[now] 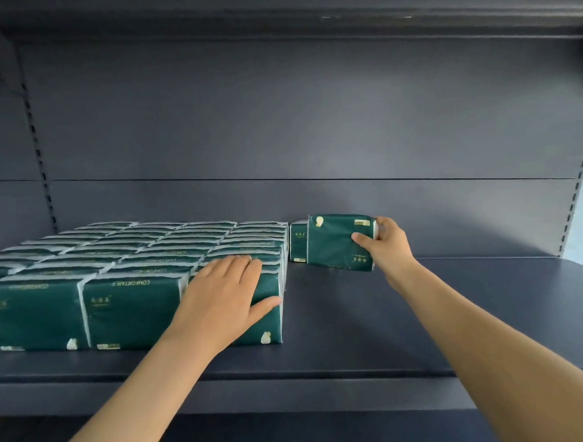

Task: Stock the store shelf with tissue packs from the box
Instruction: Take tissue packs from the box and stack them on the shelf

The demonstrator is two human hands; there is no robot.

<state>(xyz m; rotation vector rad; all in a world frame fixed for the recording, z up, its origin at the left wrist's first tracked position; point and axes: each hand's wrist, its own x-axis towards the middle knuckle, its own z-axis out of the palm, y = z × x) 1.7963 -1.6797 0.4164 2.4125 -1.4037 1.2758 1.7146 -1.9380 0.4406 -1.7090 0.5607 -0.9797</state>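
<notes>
Left hand [225, 295] lies flat on stocked packs [131, 261]; right hand [386, 241], outstretched, grips upright tissue pack [334, 240].

Your left hand [224, 292] lies flat on the block of dark green plastic-wrapped tissue packs [128, 261]; your right hand [386, 241] grips one green pack [338, 242] upright on the dark grey metal shelf [421, 315].

Dark shelf [421, 315]: block of green tissue packs [125, 261] at left; 1 upright pack [298, 242] near back.
</notes>
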